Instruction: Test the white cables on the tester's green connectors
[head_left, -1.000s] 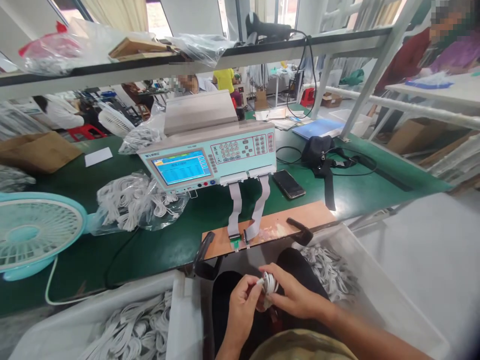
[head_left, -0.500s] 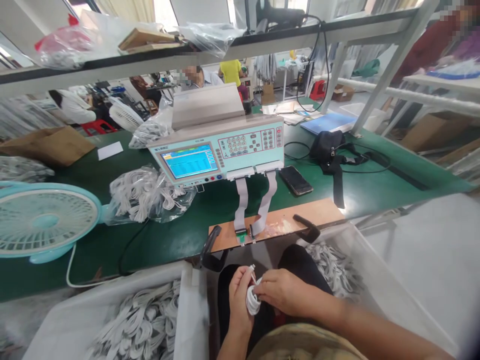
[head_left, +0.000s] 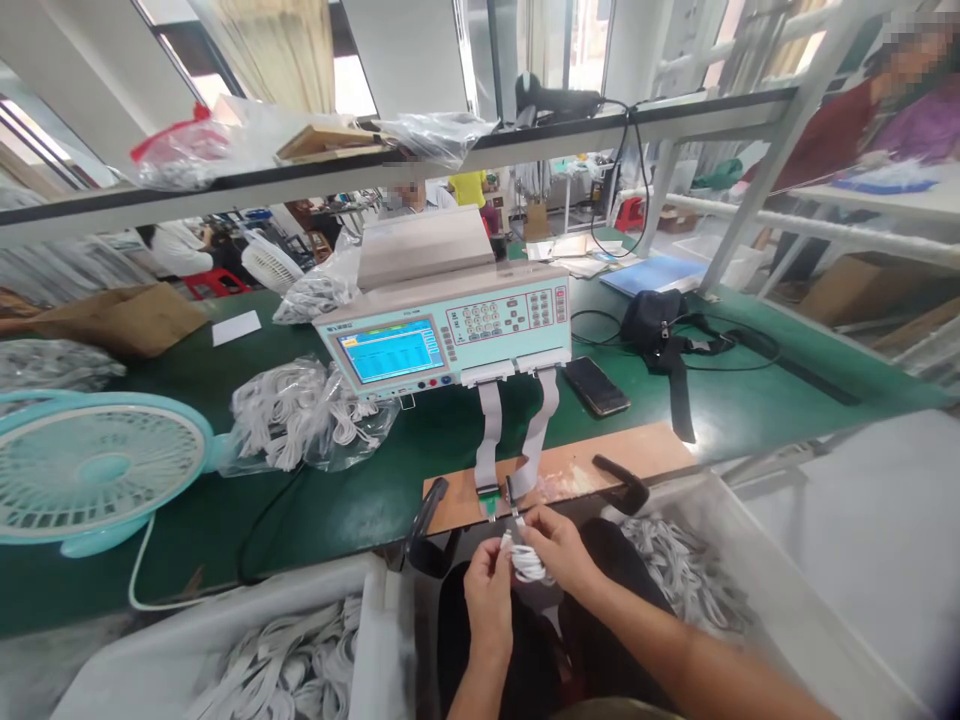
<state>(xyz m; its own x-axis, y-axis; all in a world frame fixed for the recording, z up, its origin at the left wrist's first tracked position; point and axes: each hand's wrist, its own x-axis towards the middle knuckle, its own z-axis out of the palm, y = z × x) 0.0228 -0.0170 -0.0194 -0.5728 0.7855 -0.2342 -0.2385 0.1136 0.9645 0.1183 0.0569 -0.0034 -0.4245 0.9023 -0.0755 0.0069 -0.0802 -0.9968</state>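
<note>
In a busy workshop, a pale-green boxy instrument with a lit blue screen stood on a long dark-green table, its two flat grey ribbon cables running down to a tan wooden board at the front edge. Just off that edge, the person's left hand and right hand each pinched a coiled white cable, one end close to a ribbon's tip, contact unclear. White plastic bins of pale cables flanked the dark-clothed legs.
</note>
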